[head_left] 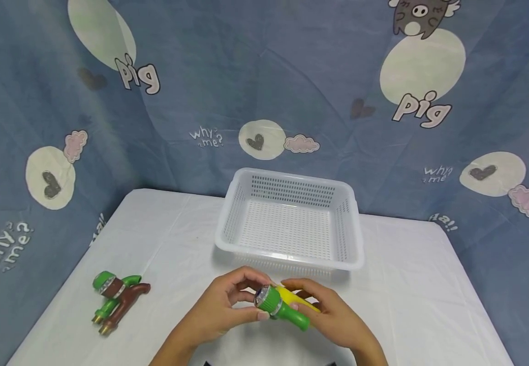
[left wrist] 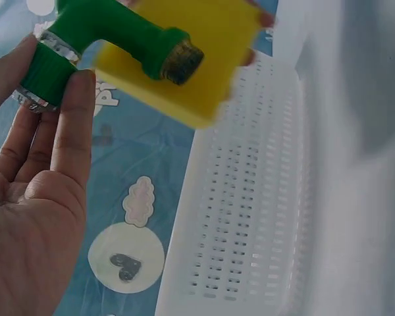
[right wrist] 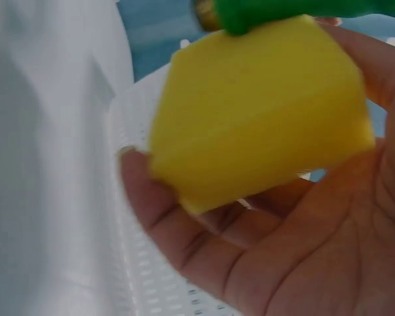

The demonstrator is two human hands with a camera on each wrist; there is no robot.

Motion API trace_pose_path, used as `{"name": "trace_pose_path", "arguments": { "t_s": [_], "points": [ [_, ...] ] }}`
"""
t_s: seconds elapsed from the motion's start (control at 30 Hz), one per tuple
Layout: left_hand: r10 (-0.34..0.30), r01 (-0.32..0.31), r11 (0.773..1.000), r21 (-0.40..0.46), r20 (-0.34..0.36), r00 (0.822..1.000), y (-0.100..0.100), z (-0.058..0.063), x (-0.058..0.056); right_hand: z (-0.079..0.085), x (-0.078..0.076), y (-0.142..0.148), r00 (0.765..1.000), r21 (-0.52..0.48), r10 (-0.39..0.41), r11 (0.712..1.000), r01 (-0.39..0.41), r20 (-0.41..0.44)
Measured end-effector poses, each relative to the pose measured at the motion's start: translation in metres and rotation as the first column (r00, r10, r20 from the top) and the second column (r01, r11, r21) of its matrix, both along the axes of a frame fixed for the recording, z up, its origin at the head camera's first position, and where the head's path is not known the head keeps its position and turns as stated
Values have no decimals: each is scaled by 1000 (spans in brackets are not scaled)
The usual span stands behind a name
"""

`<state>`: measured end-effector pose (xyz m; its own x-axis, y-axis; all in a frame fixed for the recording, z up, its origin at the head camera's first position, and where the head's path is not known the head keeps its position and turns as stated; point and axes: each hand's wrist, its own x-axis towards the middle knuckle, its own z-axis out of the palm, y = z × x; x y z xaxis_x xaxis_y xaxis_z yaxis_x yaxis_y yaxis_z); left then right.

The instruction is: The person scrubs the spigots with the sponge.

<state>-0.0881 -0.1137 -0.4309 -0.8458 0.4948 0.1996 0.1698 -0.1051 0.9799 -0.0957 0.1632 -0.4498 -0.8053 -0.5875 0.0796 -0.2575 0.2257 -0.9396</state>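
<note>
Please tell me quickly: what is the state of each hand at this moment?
Left hand: closed, holding a green tap.
Right hand: closed, holding a yellow sponge.

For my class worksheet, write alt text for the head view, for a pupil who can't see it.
A left hand holds a green tap-shaped piece while the right hand holds a yellow block above a white table. Behind them stands a white basket; brown and green pieces lie at left.

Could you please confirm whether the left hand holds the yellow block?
No, the left hand pinches the green tap; the right hand holds the block.
</note>
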Motion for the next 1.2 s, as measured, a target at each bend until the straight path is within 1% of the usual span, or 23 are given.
{"name": "trace_pose_path", "arguments": {
  "t_s": [0.1,0.17,0.23,0.3,0.33,0.4,0.47,0.5,0.57,0.67,0.77,0.87,0.93,1.0,1.07,1.13,1.2],
  "points": [
    [0,0,999,45,10,1000,-1,1,0,0,0,-1,999,75,-30,997,30,9],
    [4,-5,998,69,16,1000,-2,1,0,2,1,-2,996,87,-89,992,89,3],
    [2,-3,997,80,12,1000,-2,1,0,4,1,-1,985,52,-170,984,170,-15],
    [-4,5,996,85,-7,1000,-1,0,0,6,3,0,976,-27,-215,976,214,-44],
    [-8,10,996,84,-16,1000,0,0,-1,7,3,0,975,-76,-215,975,211,-57],
    [-17,20,996,83,-32,999,1,1,-1,8,3,1,983,-159,-167,975,153,-78],
    [-19,23,996,83,-45,999,1,1,0,7,3,1,991,-197,-87,978,66,-99],
    [-18,22,996,82,-46,999,2,1,0,7,2,1,993,-194,-59,980,38,-102],
    [-13,16,997,81,-43,999,2,1,1,7,2,0,992,-157,-30,987,11,-119],
    [-8,12,996,83,-38,999,1,1,1,5,3,0,989,-54,-33,998,25,-143],
    [1,2,996,88,-30,1000,1,1,1,3,4,-1,987,47,-23,998,31,-158],
    [31,-29,996,86,-23,999,0,0,1,1,4,-1,989,158,-50,985,72,-140],
    [63,-60,995,81,-28,998,0,0,0,1,4,-1,986,230,-90,966,120,-137],
    [100,-98,993,72,-21,995,-1,-1,0,2,4,-1,979,279,-138,944,175,-148],
    [129,-130,989,76,9,992,-1,-1,-1,4,5,0,968,274,-186,934,228,-169],
    [147,-151,984,94,50,988,-1,-1,-2,7,5,0,954,211,-245,937,279,-171],
    [160,-171,977,126,93,983,-2,-1,-2,9,5,-2,947,124,-280,946,300,-159]
  ]
}}
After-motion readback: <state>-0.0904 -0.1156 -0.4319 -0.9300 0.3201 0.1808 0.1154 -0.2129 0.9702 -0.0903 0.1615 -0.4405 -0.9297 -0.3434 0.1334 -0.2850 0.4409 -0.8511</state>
